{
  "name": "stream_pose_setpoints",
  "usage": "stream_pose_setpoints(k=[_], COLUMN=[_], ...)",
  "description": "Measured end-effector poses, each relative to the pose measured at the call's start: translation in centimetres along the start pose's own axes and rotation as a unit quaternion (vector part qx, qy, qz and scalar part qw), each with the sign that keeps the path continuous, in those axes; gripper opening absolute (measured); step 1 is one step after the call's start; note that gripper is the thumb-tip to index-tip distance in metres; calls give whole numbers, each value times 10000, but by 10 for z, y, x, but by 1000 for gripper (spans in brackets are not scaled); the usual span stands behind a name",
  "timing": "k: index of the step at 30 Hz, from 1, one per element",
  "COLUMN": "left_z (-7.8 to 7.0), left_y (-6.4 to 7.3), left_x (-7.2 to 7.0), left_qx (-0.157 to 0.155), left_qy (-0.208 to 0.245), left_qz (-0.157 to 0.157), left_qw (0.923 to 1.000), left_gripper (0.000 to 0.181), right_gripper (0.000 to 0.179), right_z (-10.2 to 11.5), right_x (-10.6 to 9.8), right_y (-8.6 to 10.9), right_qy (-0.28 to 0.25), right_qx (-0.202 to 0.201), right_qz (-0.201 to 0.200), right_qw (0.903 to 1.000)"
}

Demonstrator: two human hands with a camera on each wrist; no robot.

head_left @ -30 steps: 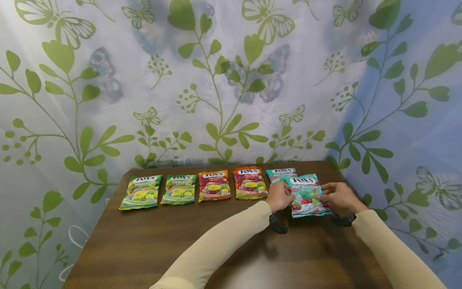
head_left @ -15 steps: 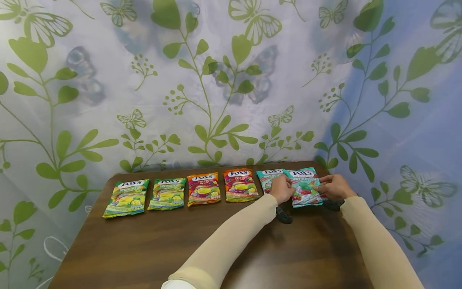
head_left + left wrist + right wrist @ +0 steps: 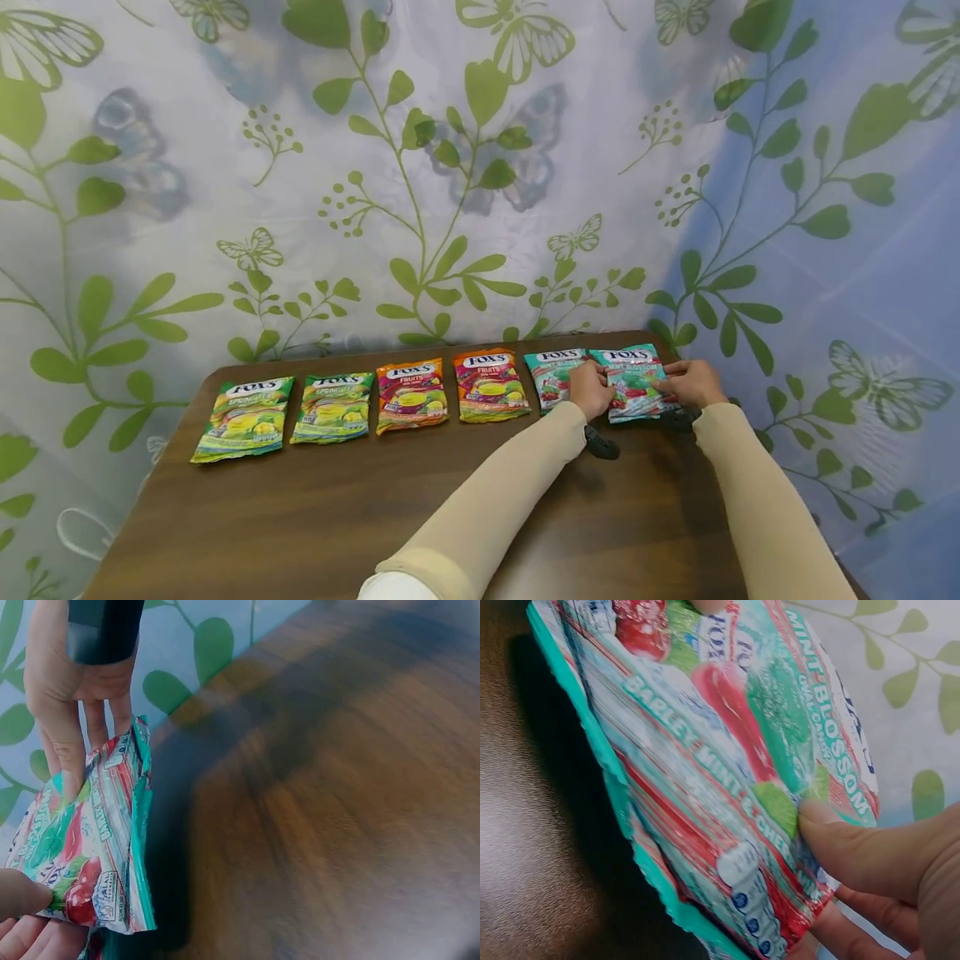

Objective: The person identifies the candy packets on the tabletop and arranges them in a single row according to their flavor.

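Both hands hold one teal Mint Blossom candy bag (image 3: 632,385) by its sides, at the right end of a row of bags. My left hand (image 3: 590,388) pinches its left side, thumb on the front, fingers behind, as the left wrist view shows. On the opposite side my right hand (image 3: 693,383) grips it, with the thumb (image 3: 862,847) pressed on the printed front and fingers underneath. In the right wrist view the bag's lower teal edge stands over a dark shadow on the wood. A second Mint Blossom bag (image 3: 551,382) lies just left, partly covered by my left hand.
Along the back of the brown table (image 3: 322,517) lie two Fruits bags, one red-orange (image 3: 491,387) and one orange (image 3: 411,396), then two green Spring Tea bags, (image 3: 332,408) the nearer and the outer bag (image 3: 243,421). A leaf-print curtain (image 3: 360,208) hangs right behind the table edge.
Both hands have carried the Mint Blossom bag back and down toward the row, uncovering more of the second Mint Blossom bag. The head view has also shifted.
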State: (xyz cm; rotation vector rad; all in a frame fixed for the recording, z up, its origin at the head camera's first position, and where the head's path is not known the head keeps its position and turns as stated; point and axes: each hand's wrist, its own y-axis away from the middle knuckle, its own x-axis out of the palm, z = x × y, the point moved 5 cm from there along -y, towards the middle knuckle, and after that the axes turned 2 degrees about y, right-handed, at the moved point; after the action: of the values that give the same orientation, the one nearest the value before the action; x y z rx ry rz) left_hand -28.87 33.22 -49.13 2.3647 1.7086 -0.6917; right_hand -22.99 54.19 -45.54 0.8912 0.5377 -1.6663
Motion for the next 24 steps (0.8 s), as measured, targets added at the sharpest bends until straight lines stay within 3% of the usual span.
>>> stream_pose_setpoints(k=[4, 11, 17, 24], left_z=[4, -1, -2, -3], left_y=[-6, -4, -1, 0], left_x=[1, 0, 10, 12], left_qx=[-36, -353, 169, 422], left_qy=[-253, -360, -626, -883], left_qz=[-68, 332, 831, 887], left_qw=[9996, 9982, 9944, 9912], left_gripper=[21, 20, 21, 30], right_gripper=[56, 52, 53, 53], right_z=[3, 0, -6, -8], right_x=[7, 17, 19, 20], right_y=[-7, -13, -13, -16], right_qy=[-6, -149, -81, -4], right_qx=[21, 148, 249, 302], right_qz=[-152, -369, -306, -310], right_qw=[9999, 9991, 9992, 9991])
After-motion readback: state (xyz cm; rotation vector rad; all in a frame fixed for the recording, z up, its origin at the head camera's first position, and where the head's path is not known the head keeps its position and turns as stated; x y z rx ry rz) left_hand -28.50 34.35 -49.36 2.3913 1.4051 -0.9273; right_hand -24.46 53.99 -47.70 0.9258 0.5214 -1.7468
